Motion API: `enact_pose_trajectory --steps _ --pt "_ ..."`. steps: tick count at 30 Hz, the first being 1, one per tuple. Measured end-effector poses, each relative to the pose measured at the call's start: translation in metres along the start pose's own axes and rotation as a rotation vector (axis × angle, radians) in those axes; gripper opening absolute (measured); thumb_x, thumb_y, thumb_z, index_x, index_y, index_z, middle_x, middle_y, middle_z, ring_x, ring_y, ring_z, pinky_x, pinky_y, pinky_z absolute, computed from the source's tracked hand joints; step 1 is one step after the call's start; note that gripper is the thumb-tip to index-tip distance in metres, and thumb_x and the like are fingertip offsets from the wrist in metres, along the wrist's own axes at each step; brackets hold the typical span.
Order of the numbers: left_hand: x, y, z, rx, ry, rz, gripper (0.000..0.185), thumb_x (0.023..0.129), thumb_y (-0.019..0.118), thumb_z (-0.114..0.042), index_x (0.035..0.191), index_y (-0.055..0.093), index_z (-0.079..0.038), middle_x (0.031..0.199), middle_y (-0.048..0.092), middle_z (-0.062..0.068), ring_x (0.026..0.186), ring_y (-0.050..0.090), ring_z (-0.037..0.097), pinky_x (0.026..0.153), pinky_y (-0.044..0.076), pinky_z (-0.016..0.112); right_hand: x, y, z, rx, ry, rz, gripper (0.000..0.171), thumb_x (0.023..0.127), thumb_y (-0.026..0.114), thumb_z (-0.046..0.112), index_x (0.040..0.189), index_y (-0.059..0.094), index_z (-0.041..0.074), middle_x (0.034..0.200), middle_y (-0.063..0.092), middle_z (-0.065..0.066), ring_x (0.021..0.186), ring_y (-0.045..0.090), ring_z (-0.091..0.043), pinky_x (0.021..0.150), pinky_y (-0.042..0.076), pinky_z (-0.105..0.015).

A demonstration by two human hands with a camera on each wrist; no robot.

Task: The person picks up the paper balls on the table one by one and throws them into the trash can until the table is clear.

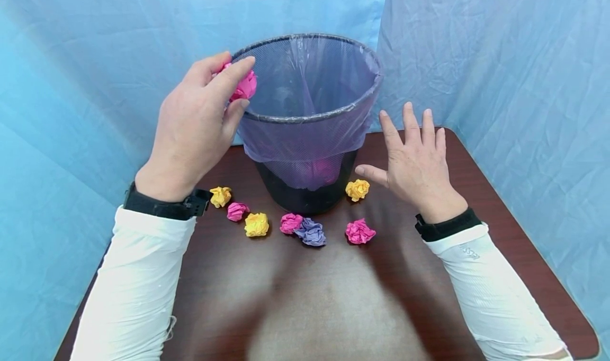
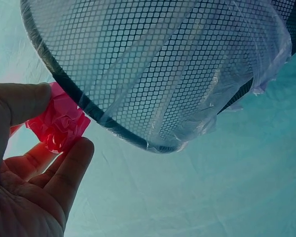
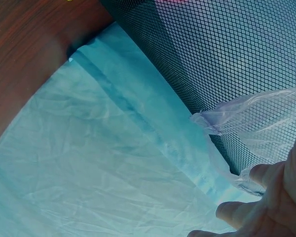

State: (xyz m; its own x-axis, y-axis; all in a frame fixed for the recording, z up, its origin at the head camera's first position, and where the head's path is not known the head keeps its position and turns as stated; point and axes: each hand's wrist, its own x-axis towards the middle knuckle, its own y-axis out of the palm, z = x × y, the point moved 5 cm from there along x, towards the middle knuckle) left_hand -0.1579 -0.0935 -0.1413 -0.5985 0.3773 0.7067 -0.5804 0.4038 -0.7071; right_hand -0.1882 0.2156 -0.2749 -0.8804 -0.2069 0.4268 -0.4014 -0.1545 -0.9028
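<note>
Between thumb and fingers my left hand [image 1: 193,123] pinches a crumpled pink paper ball [image 1: 244,86], held at the left rim of a black mesh wastebasket [image 1: 305,199]. The left wrist view shows the same pink ball [image 2: 61,121] close to the rim. A thin purple plastic bag [image 1: 305,138] lines the basket and folds down over its outside. My right hand [image 1: 416,165] is spread with straight fingers to the right of the basket and holds nothing. Inside the basket, a pink patch [image 1: 325,170] shows faintly through the bag.
On the brown table [image 1: 305,308], crumpled paper balls lie in front of the basket: yellow [image 1: 257,224], pink [image 1: 236,211] and purple [image 1: 312,232] ones among them. Another yellow ball [image 1: 357,190] and a pink ball [image 1: 360,231] lie nearer my right hand. Blue cloth [image 1: 534,86] hangs around the table.
</note>
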Motion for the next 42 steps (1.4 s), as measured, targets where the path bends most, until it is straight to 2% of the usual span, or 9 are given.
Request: enact_pose_trajectory --steps 11,28,42 --pt "-0.0001 0.0027 0.001 -0.014 0.0 0.009 0.051 0.091 0.066 -0.019 0.14 0.053 -0.017 0.138 0.051 0.019 0.123 0.054 0.031 0.094 0.048 0.05 0.0001 -0.0015 0.0031 -0.005 -0.024 -0.052 0.109 0.071 0.059 0.079 0.155 0.021 0.021 0.158 0.015 -0.023 0.141 0.011 -0.052 0.101 0.019 -0.073" --pt "0.0023 0.0077 0.0018 -0.004 -0.029 0.06 0.053 0.092 0.064 -0.021 0.143 0.049 -0.019 0.142 0.049 0.016 0.126 0.052 0.031 0.095 0.048 0.05 -0.0001 -0.0023 0.0026 0.003 -0.007 -0.02 0.108 0.073 0.058 0.079 0.156 0.018 0.022 0.159 0.012 -0.022 0.142 0.007 -0.051 0.103 0.017 -0.073" --pt "0.0027 0.01 0.0033 -0.003 -0.044 0.073 0.055 0.092 0.065 -0.023 0.144 0.048 -0.018 0.144 0.048 0.016 0.128 0.05 0.031 0.095 0.047 0.05 -0.0007 -0.0024 0.0011 0.006 0.006 0.009 0.107 0.074 0.056 0.08 0.156 0.017 0.023 0.16 0.009 -0.021 0.143 0.005 -0.051 0.104 0.014 -0.073"
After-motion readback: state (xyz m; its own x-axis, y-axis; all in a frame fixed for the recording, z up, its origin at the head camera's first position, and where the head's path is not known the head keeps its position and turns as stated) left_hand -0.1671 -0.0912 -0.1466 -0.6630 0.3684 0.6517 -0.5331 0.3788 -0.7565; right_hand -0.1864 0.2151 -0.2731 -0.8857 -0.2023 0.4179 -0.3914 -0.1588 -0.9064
